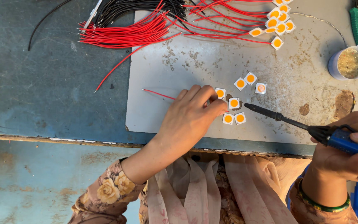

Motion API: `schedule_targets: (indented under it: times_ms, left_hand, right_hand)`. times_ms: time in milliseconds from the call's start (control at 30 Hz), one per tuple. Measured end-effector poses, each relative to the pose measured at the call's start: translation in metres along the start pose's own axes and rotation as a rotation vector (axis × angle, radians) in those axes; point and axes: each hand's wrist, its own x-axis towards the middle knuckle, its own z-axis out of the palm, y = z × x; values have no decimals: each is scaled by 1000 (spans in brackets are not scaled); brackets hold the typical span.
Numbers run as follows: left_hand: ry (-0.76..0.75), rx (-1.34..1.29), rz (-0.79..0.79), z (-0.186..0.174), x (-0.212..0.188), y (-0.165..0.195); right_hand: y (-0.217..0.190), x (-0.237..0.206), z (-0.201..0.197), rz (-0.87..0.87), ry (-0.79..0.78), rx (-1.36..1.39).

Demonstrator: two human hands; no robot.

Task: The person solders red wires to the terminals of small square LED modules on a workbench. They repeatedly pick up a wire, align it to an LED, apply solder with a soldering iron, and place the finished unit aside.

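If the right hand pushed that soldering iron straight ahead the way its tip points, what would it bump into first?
Probably the small square chip with the orange centre, just beyond the tip of the soldering iron in the right hand; the left hand lies right behind it.

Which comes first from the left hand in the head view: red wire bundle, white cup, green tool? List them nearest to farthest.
From the left hand:
1. Red wire bundle, up and to the left on the bench.
2. White cup, far right, on the grey board.
3. Green tool, top right corner, just past the cup.
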Motion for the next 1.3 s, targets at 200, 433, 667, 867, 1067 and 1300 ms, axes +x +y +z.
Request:
schedule_targets:
  times_ms: [200,433,667,867,1067,1300]
  left_hand:
    - [-84,40,69,10,-11,26]
    - [-44,121,-15,-1,-21,10]
    - [85,111,-142,-13,-24,-10]
    - [133,25,-142,8,-36,8]
    - [194,47,-185,17,-37,12]
    - [194,63,-172,19,-36,11]
  right_hand:
    - [5,-3,-1,8,40,-3]
    - [0,2,-3,-29,24,-27]
    - [4,2,3,-84,31,46]
    - [2,9,19,-164,81,15]
    - [-12,19,47,-214,-39,168]
    - [-17,28,52,-196,-155,142]
